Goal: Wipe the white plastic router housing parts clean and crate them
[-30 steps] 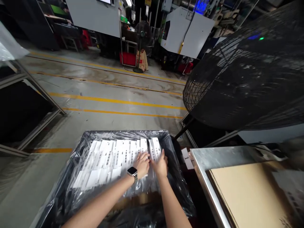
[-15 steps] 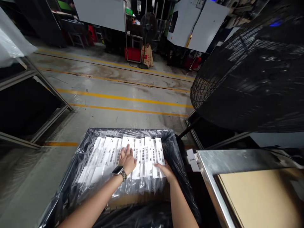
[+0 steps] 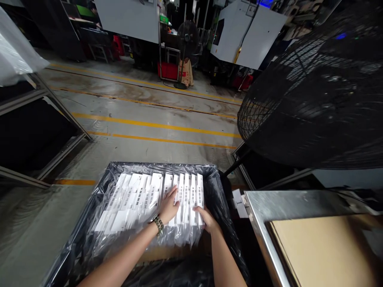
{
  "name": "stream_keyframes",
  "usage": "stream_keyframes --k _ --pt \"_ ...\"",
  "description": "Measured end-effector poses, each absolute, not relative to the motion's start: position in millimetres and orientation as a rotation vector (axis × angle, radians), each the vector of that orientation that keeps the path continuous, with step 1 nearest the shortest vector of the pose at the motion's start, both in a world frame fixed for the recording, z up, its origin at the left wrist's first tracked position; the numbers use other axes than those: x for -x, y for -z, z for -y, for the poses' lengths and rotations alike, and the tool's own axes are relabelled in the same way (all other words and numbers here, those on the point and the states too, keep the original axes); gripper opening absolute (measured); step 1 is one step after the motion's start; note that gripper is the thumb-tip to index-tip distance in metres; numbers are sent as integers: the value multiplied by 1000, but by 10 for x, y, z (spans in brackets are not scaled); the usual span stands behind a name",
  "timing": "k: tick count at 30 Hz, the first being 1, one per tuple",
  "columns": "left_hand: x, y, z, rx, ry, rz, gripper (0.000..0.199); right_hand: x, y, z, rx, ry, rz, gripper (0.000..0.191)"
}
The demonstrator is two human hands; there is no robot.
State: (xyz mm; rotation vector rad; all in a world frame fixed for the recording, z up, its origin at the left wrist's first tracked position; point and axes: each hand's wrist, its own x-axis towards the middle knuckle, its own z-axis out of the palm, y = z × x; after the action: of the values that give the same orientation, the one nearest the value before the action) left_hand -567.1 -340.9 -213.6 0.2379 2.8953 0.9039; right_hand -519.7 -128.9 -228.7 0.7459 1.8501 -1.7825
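Observation:
A row of several white flat parts in clear plastic bags stands on edge in a bin lined with black plastic. My left hand lies against the middle of the row, its fingers extended and pointing up and right, a gap in the row just left of it. At the row's right end, my right hand has its thumb on the front of the parts and its other fingers hidden behind the end part. The bags' loose plastic hangs below both hands.
To the right are a metal table with brown cardboard on it and a large black fan. A metal rack stands at the left. Beyond the bin, yellow lines cross the floor, with machines and a second fan behind.
My left hand has shifted right along the row and turned. The parts near it stand more upright and closer together, with a gap opened to their left. My right hand has barely moved.

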Motion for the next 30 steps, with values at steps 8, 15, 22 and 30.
stream_keyframes --k 8,15,22,30 --pt "5696 2016 3692 56 -932 -2960 58 5251 2208 1474 -654 1870 -1658 39" --pt "5854 1870 4149 221 -695 -2993 60 5260 2287 1485 -656 1876 -1577 38" --pt "5759 1448 5375 411 -446 -3126 85 5293 2441 1430 -647 1905 -1589 37" --pt "5556 1562 5256 414 -349 -3132 63 5295 2501 1424 -593 1985 -1605 35"
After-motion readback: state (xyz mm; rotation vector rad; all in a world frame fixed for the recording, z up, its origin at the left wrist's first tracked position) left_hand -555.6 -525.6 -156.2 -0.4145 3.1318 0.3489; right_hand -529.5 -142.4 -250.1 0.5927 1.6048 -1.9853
